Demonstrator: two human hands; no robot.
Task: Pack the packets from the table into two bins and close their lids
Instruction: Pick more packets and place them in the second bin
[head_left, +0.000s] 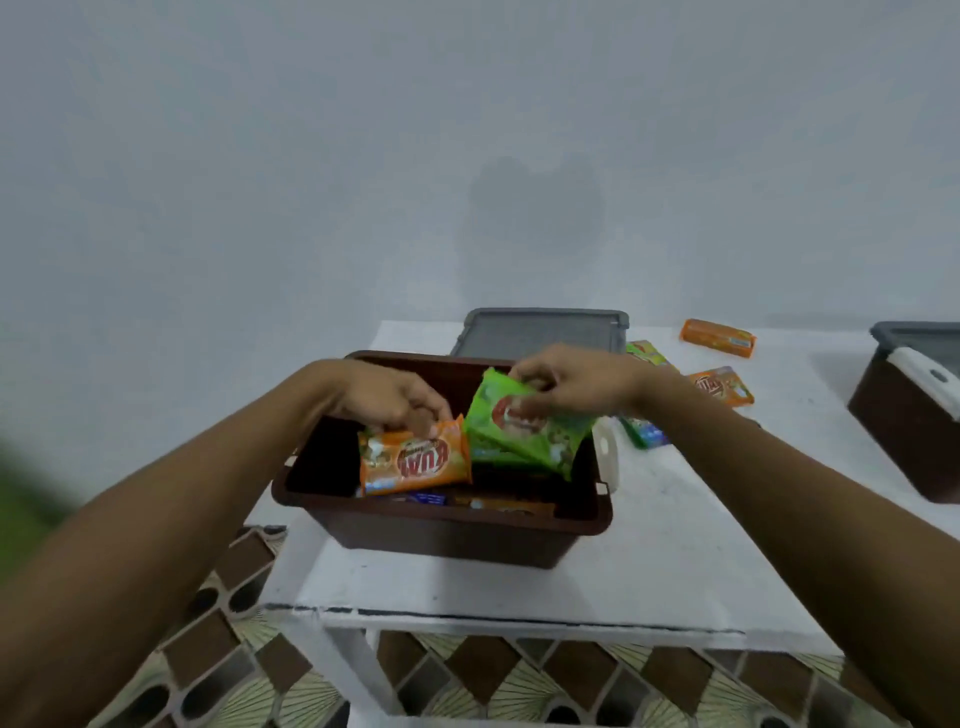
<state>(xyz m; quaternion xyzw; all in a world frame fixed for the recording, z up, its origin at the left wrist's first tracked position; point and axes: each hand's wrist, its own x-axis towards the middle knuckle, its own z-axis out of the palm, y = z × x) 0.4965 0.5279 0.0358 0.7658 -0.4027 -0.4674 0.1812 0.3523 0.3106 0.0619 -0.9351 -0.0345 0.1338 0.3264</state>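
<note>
The white table (675, 545) ends just left of the open brown bin (441, 512), whose left wall stands close to that edge. A wide strip of tabletop runs from the bin's front wall at 6 o'clock to the near edge, and another band of tabletop lies at 3 o'clock between it and the second bin (904, 441).

Both hands are over the open bin. The left hand (392, 397) pinches the top edge of an orange packet (415, 462), which hangs inside the bin's left half. The right hand (576, 382) grips a green packet (524, 426), tilted over the right half. Below them, blue and orange packets lie on the bin's bottom along the front wall. A white latch (607, 457) hangs on the bin's right end.

A grey lid (540, 332) lies flat on the table at 12 o'clock, just behind the bin. The second bin, cut by the frame, has a grey lid on it.

At 2 o'clock, loose packets lie on the table: a far orange one (718, 338), a nearer orange one (722, 385) and a blue-green one (644, 434) just beside the latch.
</note>
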